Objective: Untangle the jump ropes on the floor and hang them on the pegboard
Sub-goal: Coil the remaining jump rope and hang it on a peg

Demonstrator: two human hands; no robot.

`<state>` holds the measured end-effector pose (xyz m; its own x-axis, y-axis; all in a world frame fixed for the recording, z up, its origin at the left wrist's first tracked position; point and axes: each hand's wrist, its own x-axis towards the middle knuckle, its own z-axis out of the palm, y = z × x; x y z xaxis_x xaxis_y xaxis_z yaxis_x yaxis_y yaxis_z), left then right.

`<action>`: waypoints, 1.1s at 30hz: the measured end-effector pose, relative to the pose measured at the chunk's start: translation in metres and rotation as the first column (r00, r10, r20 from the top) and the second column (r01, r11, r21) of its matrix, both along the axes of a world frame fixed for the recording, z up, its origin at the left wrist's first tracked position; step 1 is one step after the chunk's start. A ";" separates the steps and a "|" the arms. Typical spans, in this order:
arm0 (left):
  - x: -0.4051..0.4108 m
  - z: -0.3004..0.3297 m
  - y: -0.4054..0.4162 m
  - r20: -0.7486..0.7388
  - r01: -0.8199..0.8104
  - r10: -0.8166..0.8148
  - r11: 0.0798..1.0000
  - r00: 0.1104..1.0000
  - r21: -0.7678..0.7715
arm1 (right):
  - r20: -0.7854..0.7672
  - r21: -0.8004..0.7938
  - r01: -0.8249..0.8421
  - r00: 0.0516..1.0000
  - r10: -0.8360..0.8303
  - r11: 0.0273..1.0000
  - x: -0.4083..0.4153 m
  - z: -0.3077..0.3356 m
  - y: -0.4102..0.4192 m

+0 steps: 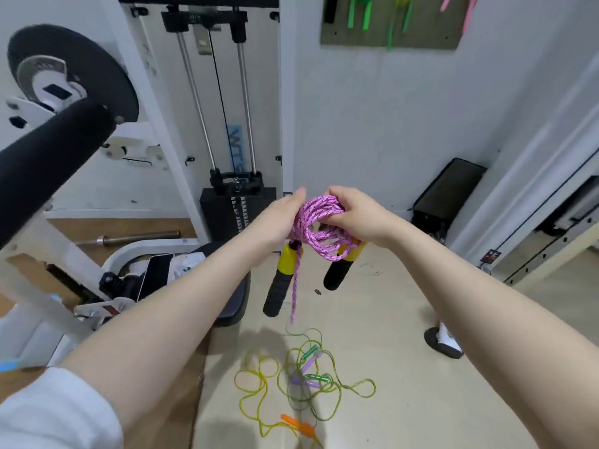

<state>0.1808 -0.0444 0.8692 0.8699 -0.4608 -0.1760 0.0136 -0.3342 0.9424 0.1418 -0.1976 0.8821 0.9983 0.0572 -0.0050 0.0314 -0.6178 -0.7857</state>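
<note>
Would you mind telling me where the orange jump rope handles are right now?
In the head view, the orange handles lie on the floor at bottom centre, just below the tangle of green ropes, beneath the pink rope.

bare forearms, white sleeve (55,413) pushed up

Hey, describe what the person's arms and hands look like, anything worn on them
Both forearms are bare from above the elbow down, and neither the left hand nor the right hand wears a glove. No watch, ring or wristband shows. A white sleeve bunches at the upper left arm; the right arm's upper part is out of frame.
</note>
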 end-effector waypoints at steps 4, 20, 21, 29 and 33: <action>0.037 -0.016 0.003 -0.044 0.287 -0.291 0.955 0.956 -0.080 | 0.035 0.018 0.068 0.997 -0.069 0.998 0.032 0.005 -0.014; 0.223 0.007 -0.195 0.018 -0.076 0.085 0.953 0.996 -0.292 | 0.111 -0.241 0.156 0.985 -0.133 0.958 0.221 0.008 -0.193; 0.236 0.013 -0.220 0.034 -0.089 0.102 0.957 0.994 -0.276 | 0.116 -0.245 0.145 0.986 -0.120 0.959 0.237 0.016 -0.214; 0.342 0.070 -0.365 0.593 -0.057 -0.003 0.995 0.805 0.083 | 0.190 -0.260 0.102 0.980 -0.052 0.960 0.349 0.082 -0.356; 0.387 0.085 -0.390 0.501 0.064 -0.061 0.998 0.863 0.013 | 0.259 -0.012 0.021 0.966 -0.017 1.000 0.393 0.100 -0.385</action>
<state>0.5681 -0.4345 0.9547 0.8098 -0.5169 0.2777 -0.4813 -0.3146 0.8181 0.5352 -0.5826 0.9822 0.9667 0.0399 0.2526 0.2204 -0.6313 -0.7435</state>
